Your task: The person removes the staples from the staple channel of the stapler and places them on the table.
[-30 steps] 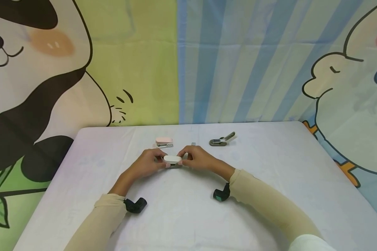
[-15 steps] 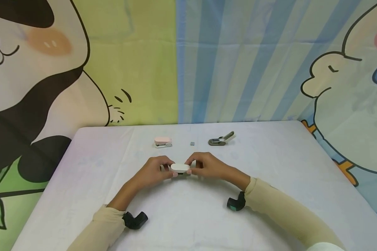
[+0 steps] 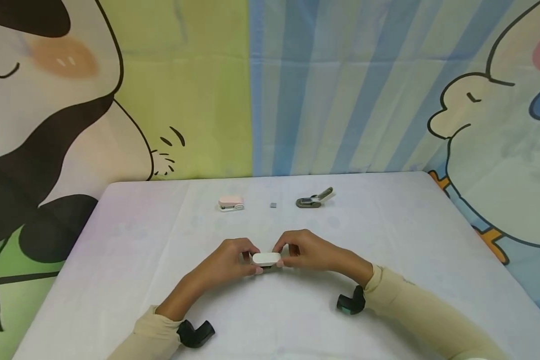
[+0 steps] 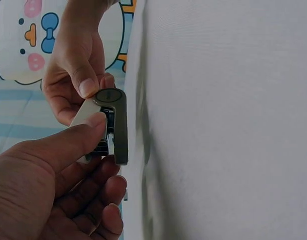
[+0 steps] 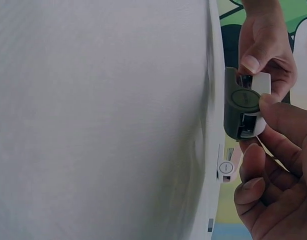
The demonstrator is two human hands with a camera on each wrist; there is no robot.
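A small stapler [image 3: 266, 259], white on top with a dark green base [image 4: 121, 132], is held low over the table in front of me. My left hand [image 3: 227, 262] pinches its left end, thumb on the near side. At the other end, my right hand [image 3: 312, 254] pinches it between thumb and fingers. The wrist views show the stapler from the side, with a round green disc [image 5: 245, 100] at its pivot end and a dark gap between the white and green parts. The left thumb [image 4: 97, 121] lies over that gap in the left wrist view.
Toward the back of the white-covered table [image 3: 378, 220] sit a pink stapler [image 3: 231, 203], a small grey block of staples [image 3: 273, 205] and a green stapler [image 3: 309, 202] with its arm raised. A cartoon-printed cloth [image 3: 207, 100] hangs behind the table's far edge.
Both hands have drawn the white and green stapler toward me and slightly right. The grey block of staples, mostly hidden behind the right hand earlier, now shows fully.
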